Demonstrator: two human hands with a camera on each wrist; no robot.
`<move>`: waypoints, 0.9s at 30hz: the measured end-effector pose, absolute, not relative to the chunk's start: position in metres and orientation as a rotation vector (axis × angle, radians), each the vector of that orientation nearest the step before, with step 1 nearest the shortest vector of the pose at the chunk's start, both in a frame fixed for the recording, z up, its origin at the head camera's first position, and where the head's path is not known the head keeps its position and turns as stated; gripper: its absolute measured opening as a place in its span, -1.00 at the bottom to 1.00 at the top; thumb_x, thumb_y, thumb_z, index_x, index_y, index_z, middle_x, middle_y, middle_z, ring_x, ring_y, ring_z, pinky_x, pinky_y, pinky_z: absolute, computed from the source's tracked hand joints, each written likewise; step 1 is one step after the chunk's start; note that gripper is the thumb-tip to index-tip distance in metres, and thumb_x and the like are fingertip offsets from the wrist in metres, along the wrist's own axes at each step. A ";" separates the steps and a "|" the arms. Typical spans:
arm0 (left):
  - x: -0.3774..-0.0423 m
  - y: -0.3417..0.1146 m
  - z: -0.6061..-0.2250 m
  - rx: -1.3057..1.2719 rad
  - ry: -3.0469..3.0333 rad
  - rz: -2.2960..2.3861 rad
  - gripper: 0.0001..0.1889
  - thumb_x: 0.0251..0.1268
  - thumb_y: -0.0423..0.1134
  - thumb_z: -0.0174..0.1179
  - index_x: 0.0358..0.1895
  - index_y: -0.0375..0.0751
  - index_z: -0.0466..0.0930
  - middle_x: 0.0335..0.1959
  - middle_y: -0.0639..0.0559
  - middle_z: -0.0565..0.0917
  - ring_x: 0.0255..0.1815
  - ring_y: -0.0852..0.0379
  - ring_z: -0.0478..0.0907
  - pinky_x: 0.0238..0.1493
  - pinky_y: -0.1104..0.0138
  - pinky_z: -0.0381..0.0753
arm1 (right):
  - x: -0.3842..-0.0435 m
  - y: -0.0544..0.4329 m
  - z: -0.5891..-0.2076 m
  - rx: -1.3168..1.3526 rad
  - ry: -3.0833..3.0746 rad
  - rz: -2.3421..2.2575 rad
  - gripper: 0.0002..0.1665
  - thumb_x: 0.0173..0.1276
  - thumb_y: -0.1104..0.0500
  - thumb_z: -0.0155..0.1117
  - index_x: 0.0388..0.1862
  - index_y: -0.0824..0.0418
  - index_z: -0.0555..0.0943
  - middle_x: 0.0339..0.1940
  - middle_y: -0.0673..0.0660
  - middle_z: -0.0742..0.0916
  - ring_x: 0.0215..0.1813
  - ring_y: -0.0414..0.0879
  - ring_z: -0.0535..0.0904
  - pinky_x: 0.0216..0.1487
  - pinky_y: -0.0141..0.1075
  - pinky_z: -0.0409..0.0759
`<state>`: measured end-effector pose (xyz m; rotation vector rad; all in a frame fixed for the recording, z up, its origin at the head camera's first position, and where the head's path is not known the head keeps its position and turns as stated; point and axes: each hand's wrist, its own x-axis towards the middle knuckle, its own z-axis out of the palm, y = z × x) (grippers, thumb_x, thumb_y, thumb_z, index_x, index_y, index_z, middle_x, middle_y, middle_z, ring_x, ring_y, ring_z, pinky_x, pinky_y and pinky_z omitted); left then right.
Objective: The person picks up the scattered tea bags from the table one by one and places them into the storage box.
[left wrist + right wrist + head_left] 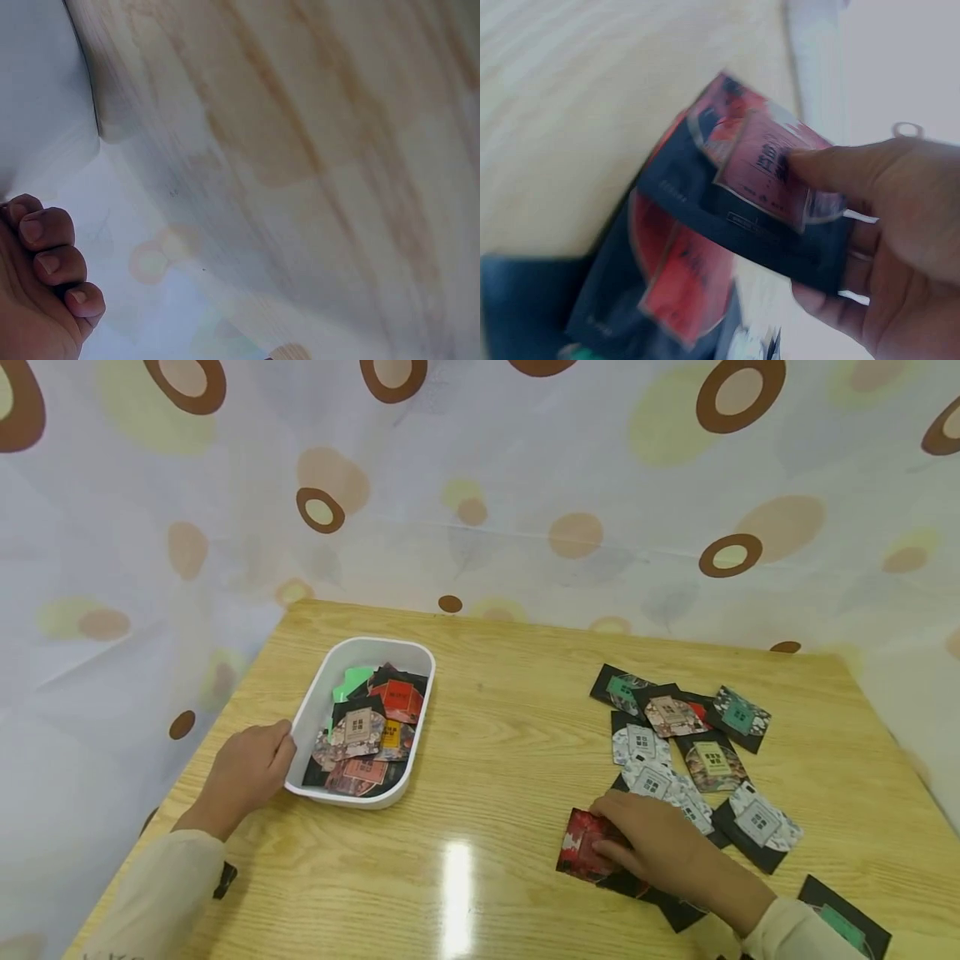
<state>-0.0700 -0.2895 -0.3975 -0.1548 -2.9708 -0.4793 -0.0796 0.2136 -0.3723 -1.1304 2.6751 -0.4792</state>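
My left hand (251, 768) is at the near left side of a white plastic tub (411, 777), its curled fingers (58, 262) gripping the edge. Several small flat packets (358, 731) lie piled in the tub, black with red, beige, orange and green labels. On the table's right side, my right hand (660, 843) pinches a black and red packet (581, 845) between thumb and fingers. In the right wrist view that packet (757, 180) is tilted over another red-labelled packet (682, 277).
Beyond the right hand lie scattered packets with white (757, 822), beige (671, 714) and green labels (738, 714), some overlapping. A green-labelled packet (843, 918) rests near the right sleeve. A small black item (225, 880) shows beside the left sleeve. Patterned cloth (480, 485) hangs behind the wooden table (495, 760).
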 end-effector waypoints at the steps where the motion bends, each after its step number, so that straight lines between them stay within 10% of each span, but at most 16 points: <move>1: -0.070 -0.290 -0.397 -0.153 -2.973 -0.475 -0.67 0.50 -0.29 -0.26 -0.55 -0.13 0.21 -0.70 0.06 0.21 -0.62 0.12 0.13 -0.49 0.29 0.16 | -0.082 0.211 -0.368 -1.091 2.625 -0.571 -0.70 0.38 -0.02 0.30 -0.01 0.09 0.60 -0.27 -0.14 0.67 -0.36 -0.41 0.48 -0.38 -0.38 0.47; 17: -0.072 -0.288 -0.401 -0.143 -2.987 -0.461 -0.67 0.49 -0.30 -0.26 -0.55 -0.13 0.21 -0.70 0.04 0.20 -0.63 0.10 0.13 -0.48 0.29 0.17 | -0.175 0.035 -0.329 -0.275 2.089 -1.576 -0.78 0.42 0.23 0.26 -0.09 0.38 0.63 -0.41 0.06 0.73 -0.53 -0.24 0.61 -0.38 -0.32 0.68; 24: -0.070 -0.287 -0.399 -0.129 -2.984 -0.470 -0.68 0.48 -0.30 -0.24 -0.54 -0.14 0.22 -0.70 0.03 0.22 -0.63 0.11 0.15 -0.49 0.30 0.18 | -0.197 -0.034 -0.348 -0.200 2.027 -1.534 -0.77 0.42 0.34 0.19 -0.49 0.31 0.50 -0.63 0.05 0.58 -0.63 -0.26 0.54 -0.39 -0.38 0.66; 27: -0.071 -0.287 -0.397 -0.135 -2.983 -0.466 -0.69 0.48 -0.31 -0.23 -0.54 -0.13 0.22 -0.70 0.04 0.24 -0.63 0.12 0.15 -0.49 0.30 0.19 | -0.196 -0.045 -0.357 -0.326 2.013 -1.498 -0.90 0.42 0.36 0.12 -0.21 0.39 0.57 -0.37 0.19 0.70 -0.34 -0.15 0.68 -0.17 -0.36 0.66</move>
